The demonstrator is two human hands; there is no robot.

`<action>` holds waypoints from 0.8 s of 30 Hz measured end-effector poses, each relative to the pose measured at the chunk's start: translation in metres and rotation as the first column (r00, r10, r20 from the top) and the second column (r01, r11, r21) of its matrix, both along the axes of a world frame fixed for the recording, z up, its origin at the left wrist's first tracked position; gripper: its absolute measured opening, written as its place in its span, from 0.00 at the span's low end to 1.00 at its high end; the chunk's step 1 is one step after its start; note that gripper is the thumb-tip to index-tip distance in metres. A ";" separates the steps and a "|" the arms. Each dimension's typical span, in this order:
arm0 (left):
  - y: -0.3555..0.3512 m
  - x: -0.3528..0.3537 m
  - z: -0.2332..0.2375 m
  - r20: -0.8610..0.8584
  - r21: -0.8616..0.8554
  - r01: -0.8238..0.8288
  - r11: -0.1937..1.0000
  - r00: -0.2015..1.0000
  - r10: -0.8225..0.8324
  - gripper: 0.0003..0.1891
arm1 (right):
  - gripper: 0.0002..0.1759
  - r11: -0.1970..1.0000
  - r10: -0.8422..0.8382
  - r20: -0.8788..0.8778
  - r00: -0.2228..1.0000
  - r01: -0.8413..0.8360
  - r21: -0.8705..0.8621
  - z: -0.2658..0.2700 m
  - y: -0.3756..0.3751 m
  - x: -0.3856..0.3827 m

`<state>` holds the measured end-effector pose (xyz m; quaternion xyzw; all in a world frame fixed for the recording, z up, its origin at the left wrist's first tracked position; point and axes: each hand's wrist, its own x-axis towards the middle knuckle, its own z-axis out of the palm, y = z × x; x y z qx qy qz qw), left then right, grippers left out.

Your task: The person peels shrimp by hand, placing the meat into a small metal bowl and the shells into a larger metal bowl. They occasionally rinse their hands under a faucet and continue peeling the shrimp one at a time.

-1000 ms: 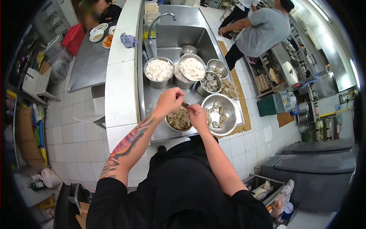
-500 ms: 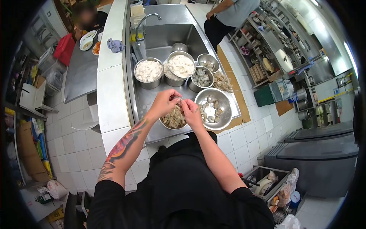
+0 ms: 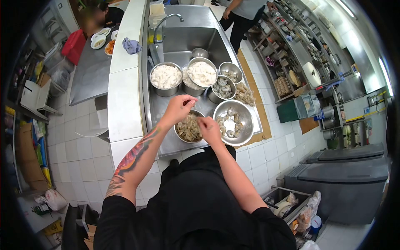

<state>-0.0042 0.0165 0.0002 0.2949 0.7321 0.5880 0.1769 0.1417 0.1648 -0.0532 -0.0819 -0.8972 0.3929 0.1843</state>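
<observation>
My left hand (image 3: 180,109) hangs above the back of a metal bowl, its fingers pinched together; whatever it holds is too small to make out. Lower and to the right, my right hand (image 3: 210,130) is closed at the fingertips over the same bowl's right side, its contents hidden. Greyish-brown shrimp shells or shrimp (image 3: 189,126) fill this bowl. Just right of my right hand, a wide steel bowl (image 3: 247,121) contains several grey shrimp (image 3: 234,128) spread around its inside.
Behind my hands stand metal pots of pale white pieces (image 3: 166,77) (image 3: 202,73), and a pot of grey shrimp (image 3: 223,89). A shell pile (image 3: 245,95) lies on the right edge. Beyond are the sink (image 3: 195,40) and faucet (image 3: 168,19). A person (image 3: 246,12) stands at the back.
My hands were together over the bowl and have moved apart. The left shifted up slightly and the right lowered toward the bowl. The view has turned slightly.
</observation>
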 end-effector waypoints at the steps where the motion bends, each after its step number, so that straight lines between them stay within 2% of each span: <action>1: 0.000 0.001 -0.002 -0.044 -0.010 -0.010 1.000 0.999 0.010 0.11 | 0.12 1.000 -0.003 0.004 1.000 0.003 0.000 -0.009 0.003 0.001; 3: 0.000 0.000 -0.006 -0.080 -0.050 0.026 0.998 0.996 -0.030 0.11 | 0.16 0.999 -0.025 0.164 0.986 0.028 -0.020 -0.013 0.002 -0.002; 5: -0.001 0.000 -0.011 -0.111 -0.090 0.056 0.994 0.992 -0.066 0.11 | 0.16 0.994 -0.056 0.112 0.992 0.067 -0.088 -0.003 0.000 -0.009; 6: -0.001 0.003 -0.009 -0.098 -0.117 0.080 0.990 0.991 -0.092 0.11 | 0.16 0.865 -0.041 0.119 0.992 0.094 -0.493 0.010 -0.003 -0.011; 7: 0.000 0.006 -0.004 -0.089 -0.142 0.109 0.984 0.988 -0.122 0.12 | 0.16 0.579 -0.031 0.113 0.993 0.110 -0.808 0.021 -0.003 -0.013; 8: 0.002 0.009 0.002 -0.090 -0.139 0.119 0.983 0.987 -0.133 0.12 | 0.17 0.588 0.010 0.077 0.997 0.056 -0.807 0.029 -0.001 -0.013; 10: 0.003 0.017 0.016 0.109 -0.101 0.180 0.978 0.980 -0.169 0.15 | 0.16 0.628 -0.007 0.060 0.998 0.051 -0.777 0.034 0.009 -0.017; 12: 0.006 0.017 0.011 0.079 -0.077 0.160 0.984 0.985 -0.154 0.16 | 0.15 0.665 -0.007 0.043 0.999 0.037 -0.746 0.039 0.025 -0.026; 14: 0.005 0.018 0.009 0.055 -0.058 0.139 0.989 0.989 -0.136 0.17 | 0.14 0.669 -0.138 -0.048 0.989 0.058 -0.741 0.048 0.056 -0.038; 15: 0.005 0.019 0.011 0.044 -0.037 0.104 0.994 0.994 -0.102 0.17 | 0.15 0.738 -0.138 -0.045 0.989 0.072 -0.671 0.039 0.083 -0.047; 16: 0.006 0.020 0.013 0.034 -0.013 0.073 0.997 0.997 -0.073 0.18 | 0.17 0.768 -0.264 -0.012 0.964 0.203 -0.608 0.039 0.096 -0.051; 17: 0.006 0.020 0.014 0.036 -0.013 0.082 0.997 0.996 -0.081 0.18 | 0.17 0.766 -0.272 -0.009 0.962 0.211 -0.607 0.032 0.115 -0.053; 19: 0.003 0.019 0.012 -0.053 -0.053 0.128 0.990 0.990 -0.130 0.14 | 0.17 0.754 -0.408 0.066 0.910 0.377 -0.538 0.019 0.148 -0.048; 20: 0.002 0.018 0.008 -0.045 -0.050 0.132 0.990 0.990 -0.135 0.14 | 0.17 0.753 -0.412 0.073 0.908 0.385 -0.533 0.014 0.157 -0.038; 22: 0.001 0.015 0.002 -0.238 -0.080 0.220 0.972 0.943 -0.233 0.13 | 0.18 0.678 -0.411 0.129 0.902 0.398 -0.618 0.009 0.163 -0.013; 23: 0.001 0.016 0.001 -0.230 -0.080 0.221 0.972 0.945 -0.234 0.13 | 0.18 0.677 -0.411 0.137 0.901 0.402 -0.616 0.006 0.166 -0.001; 24: 0.000 0.017 0.006 -0.297 -0.103 0.232 0.967 0.921 -0.253 0.15 | 0.18 0.702 -0.396 0.189 0.899 0.429 -0.569 -0.006 0.172 0.011</action>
